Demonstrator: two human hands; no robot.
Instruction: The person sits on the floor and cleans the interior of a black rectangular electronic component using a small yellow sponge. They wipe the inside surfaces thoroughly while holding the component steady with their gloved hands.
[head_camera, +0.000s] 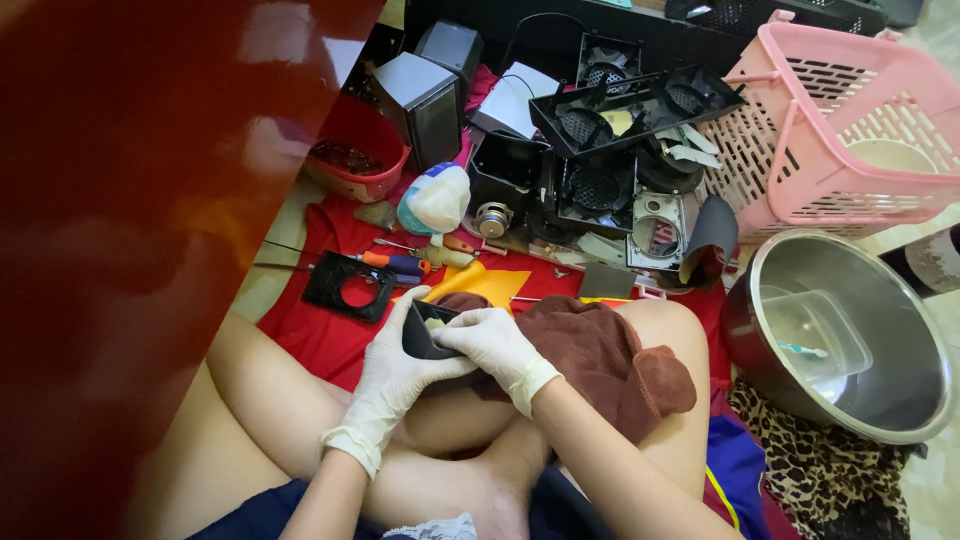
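Note:
Both of my hands wear white gloves and meet over my crossed legs. My left hand (392, 370) cups a small black curved plastic part (420, 338) from below. My right hand (492, 345) grips the same part from the right, its fingers pressing something pale into the part's hollow; what it is I cannot tell. A brown cloth (610, 362) lies over my right thigh, just behind the hands.
On the red mat (305, 330) lie a black square frame (350, 285), screwdrivers (400, 262), a white bottle (436, 198) and black fan housings (630, 105). A pink basket (850, 120) and a steel bowl (850, 335) stand right. A glossy red-brown panel (150, 200) fills the left.

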